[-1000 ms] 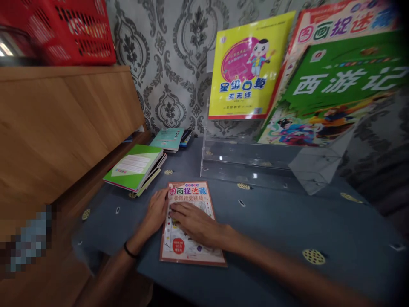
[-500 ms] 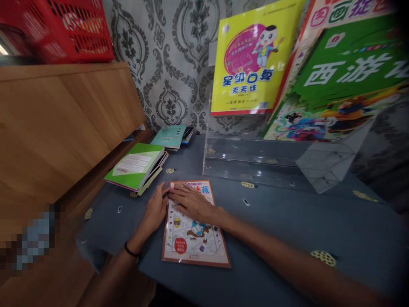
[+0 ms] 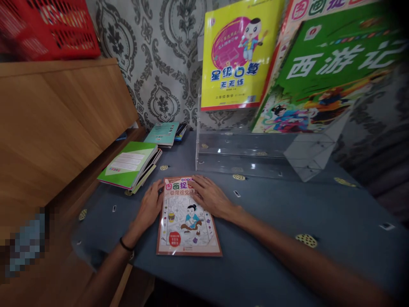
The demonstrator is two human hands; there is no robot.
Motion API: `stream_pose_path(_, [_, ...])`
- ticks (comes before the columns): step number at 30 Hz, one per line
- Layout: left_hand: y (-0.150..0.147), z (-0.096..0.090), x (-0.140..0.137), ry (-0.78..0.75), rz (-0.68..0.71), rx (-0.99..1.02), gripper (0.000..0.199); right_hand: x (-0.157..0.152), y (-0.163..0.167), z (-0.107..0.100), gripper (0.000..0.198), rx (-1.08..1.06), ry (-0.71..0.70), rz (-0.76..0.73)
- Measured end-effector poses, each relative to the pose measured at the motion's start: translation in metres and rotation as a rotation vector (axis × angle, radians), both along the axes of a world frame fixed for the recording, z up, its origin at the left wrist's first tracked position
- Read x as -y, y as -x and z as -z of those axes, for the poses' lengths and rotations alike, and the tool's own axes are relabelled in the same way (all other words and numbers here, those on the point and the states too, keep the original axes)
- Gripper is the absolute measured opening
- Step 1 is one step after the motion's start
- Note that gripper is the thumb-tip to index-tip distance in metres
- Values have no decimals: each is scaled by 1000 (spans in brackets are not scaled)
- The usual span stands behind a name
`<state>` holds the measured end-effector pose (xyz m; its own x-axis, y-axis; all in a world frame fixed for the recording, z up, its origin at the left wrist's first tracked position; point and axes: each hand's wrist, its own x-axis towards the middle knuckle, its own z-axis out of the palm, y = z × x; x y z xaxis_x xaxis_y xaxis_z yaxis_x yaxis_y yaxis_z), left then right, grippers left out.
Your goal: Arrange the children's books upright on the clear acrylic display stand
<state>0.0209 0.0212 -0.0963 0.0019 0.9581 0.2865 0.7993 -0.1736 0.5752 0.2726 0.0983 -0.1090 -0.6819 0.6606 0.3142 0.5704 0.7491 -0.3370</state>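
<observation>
A thin picture book (image 3: 188,232) with a brown border lies flat on the table, its cover showing a seated figure in blue. My left hand (image 3: 149,204), a dark band around the wrist, rests at the book's upper left edge with fingers stretched out and the tips by the cover. Across the upper right corner lies my right hand (image 3: 212,198), flat, fingers apart, hiding part of the title. Neither hand grips the book.
Left of the book, a green-covered stack (image 3: 128,164) and a teal book (image 3: 162,133) lie on the blue tablecloth (image 3: 255,247). A clear acrylic stand (image 3: 239,160) holds a yellow workbook (image 3: 236,55) and a green book (image 3: 319,81). A red basket (image 3: 64,30) tops a wooden cabinet (image 3: 64,115).
My right hand has slid rightward over the cover to the upper right corner, uncovering the title's left part and the seated figure. My left hand stays at the left edge. The view has shifted slightly.
</observation>
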Motion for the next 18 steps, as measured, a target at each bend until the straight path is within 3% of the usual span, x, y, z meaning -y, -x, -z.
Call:
stream_pose_path(12, [-2, 4, -23, -14, -8, -55, 39, 6, 3, -12, 42, 61, -2, 19])
stream_pose_path(18, [3, 11, -20, -80, -4, -31, 50, 6, 44, -25, 35, 113, -45, -216])
